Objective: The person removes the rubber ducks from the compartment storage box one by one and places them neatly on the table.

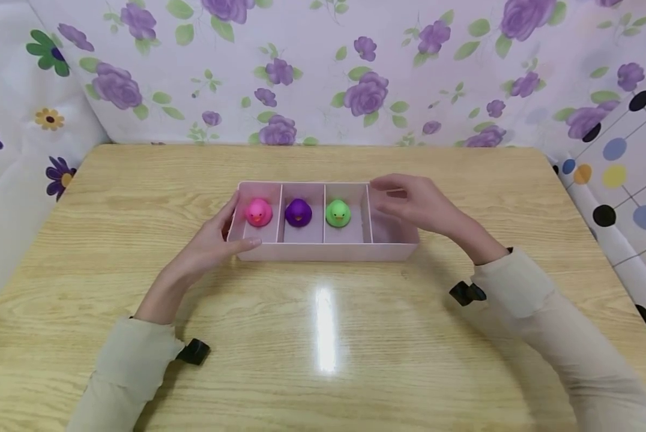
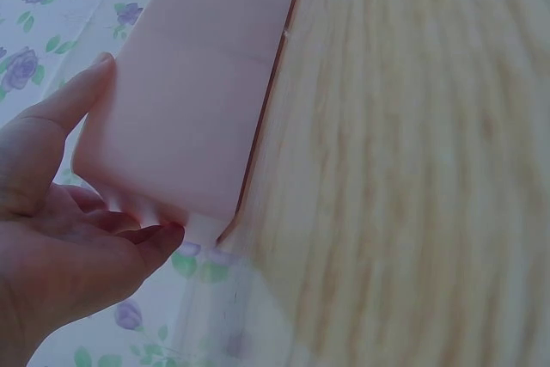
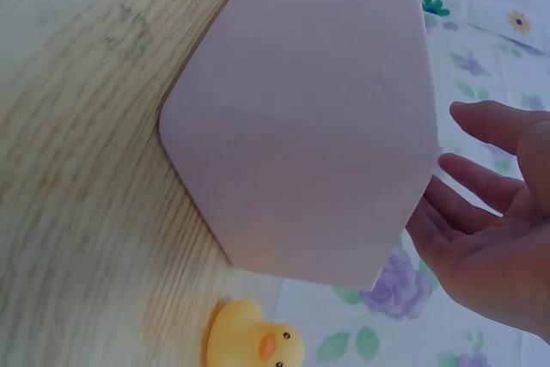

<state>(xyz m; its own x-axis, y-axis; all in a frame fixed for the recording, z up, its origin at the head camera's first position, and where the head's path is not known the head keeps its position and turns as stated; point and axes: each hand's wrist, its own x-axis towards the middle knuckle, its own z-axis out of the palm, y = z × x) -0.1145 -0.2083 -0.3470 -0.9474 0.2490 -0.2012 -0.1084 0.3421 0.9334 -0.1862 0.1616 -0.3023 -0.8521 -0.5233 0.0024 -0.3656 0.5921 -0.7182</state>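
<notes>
A pale pink divided box [image 1: 323, 252] lies lengthwise on the table, split into compartments in a row. From the left, they hold a pink rubber duck [image 1: 259, 212], a purple rubber duck [image 1: 298, 213] and a green rubber duck [image 1: 338, 213]. My left hand [image 1: 206, 243] grips the box's left end, thumb over the front rim and fingers round the end wall. Above the rightmost compartment hovers my right hand [image 1: 417, 201], fingers loosely bent with nothing held between them. In the right wrist view, a yellow rubber duck [image 3: 234, 333] sits outside the box, beside its end.
The box and both forearms are over a wood-grain table [image 1: 323, 336]. Flowered cloth [image 1: 323, 78] hangs behind the table's far edge, with dotted cloth [image 1: 625, 180] on the right. Dark straps [image 1: 194, 351] hang from both cuffs.
</notes>
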